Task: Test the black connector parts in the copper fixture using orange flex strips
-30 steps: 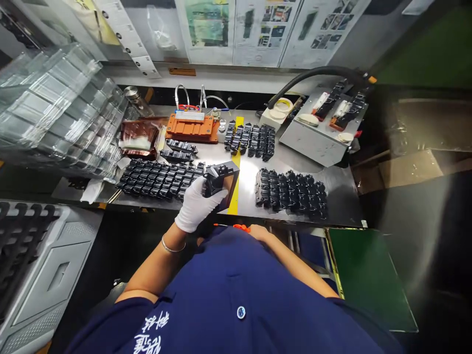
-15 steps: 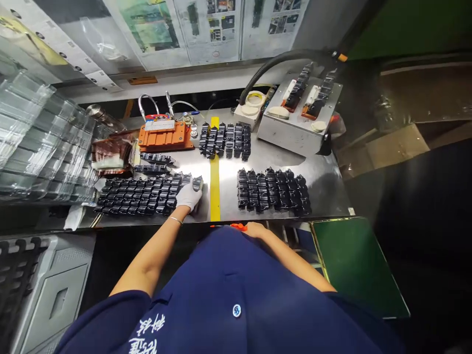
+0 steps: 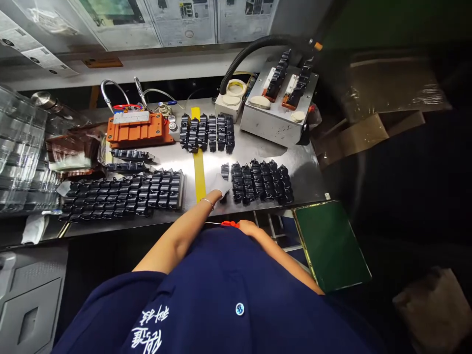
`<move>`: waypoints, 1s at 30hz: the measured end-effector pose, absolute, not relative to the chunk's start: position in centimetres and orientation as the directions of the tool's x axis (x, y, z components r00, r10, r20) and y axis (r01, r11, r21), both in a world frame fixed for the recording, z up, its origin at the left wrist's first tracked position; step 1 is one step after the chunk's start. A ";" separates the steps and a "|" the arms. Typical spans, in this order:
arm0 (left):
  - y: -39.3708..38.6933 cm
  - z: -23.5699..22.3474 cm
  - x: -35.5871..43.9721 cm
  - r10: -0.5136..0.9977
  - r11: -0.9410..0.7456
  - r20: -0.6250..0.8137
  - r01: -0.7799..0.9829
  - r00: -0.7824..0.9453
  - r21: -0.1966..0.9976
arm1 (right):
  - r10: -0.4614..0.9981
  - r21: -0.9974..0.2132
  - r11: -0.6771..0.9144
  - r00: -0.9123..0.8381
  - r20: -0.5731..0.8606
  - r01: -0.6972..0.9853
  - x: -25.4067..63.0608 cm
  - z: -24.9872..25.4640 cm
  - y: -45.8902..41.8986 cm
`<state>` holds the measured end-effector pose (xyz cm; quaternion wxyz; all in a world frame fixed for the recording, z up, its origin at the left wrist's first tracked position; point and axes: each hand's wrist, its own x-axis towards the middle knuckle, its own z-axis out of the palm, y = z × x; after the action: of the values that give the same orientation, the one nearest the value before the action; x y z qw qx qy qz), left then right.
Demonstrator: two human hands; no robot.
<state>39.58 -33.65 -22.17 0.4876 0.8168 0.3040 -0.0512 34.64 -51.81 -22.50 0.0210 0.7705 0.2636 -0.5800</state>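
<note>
My left hand [image 3: 220, 186], in a white glove, reaches across the yellow tape line [image 3: 199, 172]. Its fingers are closed on the leftmost black plastic part [image 3: 224, 171] of the right-hand group of black parts [image 3: 262, 181] on the steel bench [image 3: 304, 173]. My right hand [image 3: 249, 228] stays low at the bench's front edge, against my blue shirt. An orange item [image 3: 229, 224] lies just left of it; the fingers are hidden. A larger block of black parts [image 3: 121, 192] lies to the left, and a third group [image 3: 207, 132] sits farther back.
An orange fixture [image 3: 135, 131] with wires stands at the back left. A metal box fixture [image 3: 276, 117] with a black hose sits at the back right. Clear plastic trays [image 3: 18, 147] are stacked at the far left. A green board [image 3: 330, 243] hangs off the front right.
My left hand held a black part up, put it down at the right end of the left block, then crossed the yellow line to the right group. The view swung rightward.
</note>
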 end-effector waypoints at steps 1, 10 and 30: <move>-33.0 -21.9 38.6 0.473 -0.319 -0.445 0.618 0.761 0.718 | 0.381 -0.274 -0.859 0.182 -0.907 0.432 34.6 -22.4 -51.9; -26.5 -10.1 19.1 0.518 -0.194 -0.378 0.535 0.767 0.822 | 0.399 -0.257 -0.755 0.113 -0.910 0.604 33.7 -24.1 -48.3; -23.9 -7.6 -14.4 0.914 0.214 -0.339 0.448 0.221 0.868 | 0.639 -0.412 -0.229 -0.182 -0.747 0.882 14.5 -18.6 -29.5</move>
<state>-14.42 -23.87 -7.61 0.5177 0.5852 0.5820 0.2253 14.47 -29.53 -18.60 0.1285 0.6263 0.6073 -0.4716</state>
